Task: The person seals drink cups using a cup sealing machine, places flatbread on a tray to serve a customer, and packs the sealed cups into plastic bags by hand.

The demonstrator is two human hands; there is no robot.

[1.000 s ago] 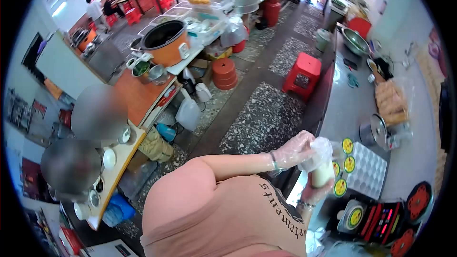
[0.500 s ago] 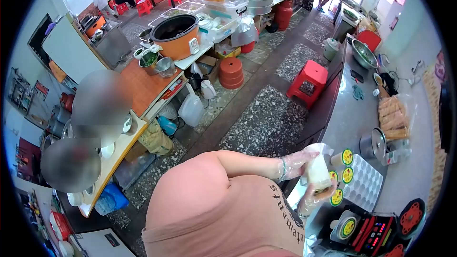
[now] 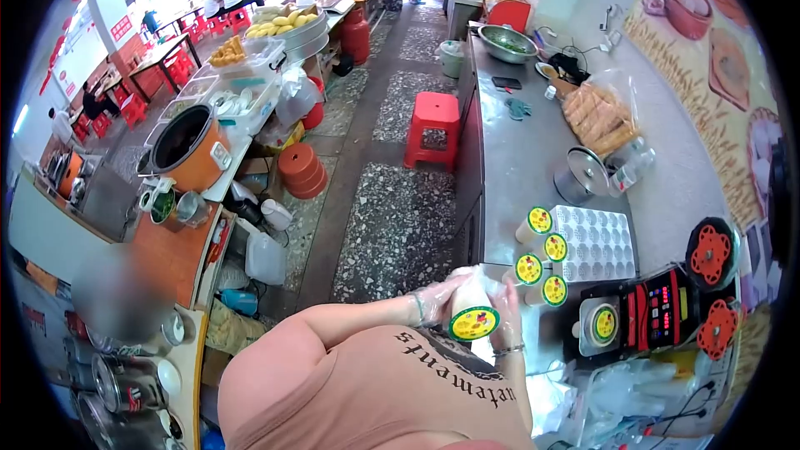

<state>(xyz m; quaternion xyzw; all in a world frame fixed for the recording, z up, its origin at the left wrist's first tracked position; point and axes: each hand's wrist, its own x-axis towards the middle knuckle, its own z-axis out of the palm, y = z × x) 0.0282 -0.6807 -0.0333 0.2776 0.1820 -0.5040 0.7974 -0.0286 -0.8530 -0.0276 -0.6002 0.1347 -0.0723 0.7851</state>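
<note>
A white cup with a printed yellow-and-green film lid [image 3: 474,323] is tilted in front of my chest, its lid turned toward me. My left hand [image 3: 435,300], in a clear plastic glove, grips its left side. Also gloved, with a bracelet at the wrist, my right hand [image 3: 507,321] is closed around the right side; some of its fingers are hidden. Just beyond my hands, several similar lidded cups [image 3: 528,269] stand on the steel counter. Another lidded cup [image 3: 604,322] sits in the holder of a black-and-red cup sealing machine [image 3: 642,317] on the right.
A white tray with round hollows [image 3: 593,242] lies behind the cups. Farther along the counter [image 3: 508,167] are a lidded metal pot [image 3: 583,175], bagged bread-like pieces [image 3: 596,117] and a metal bowl [image 3: 508,43]. A red stool [image 3: 433,129] stands in the aisle; a large orange cooker [image 3: 187,150] is left.
The held cup has turned so its lid, hidden before, faces me. Both hands have shifted their hold around it. The view has swung right, showing more of the counter and sealing machine.
</note>
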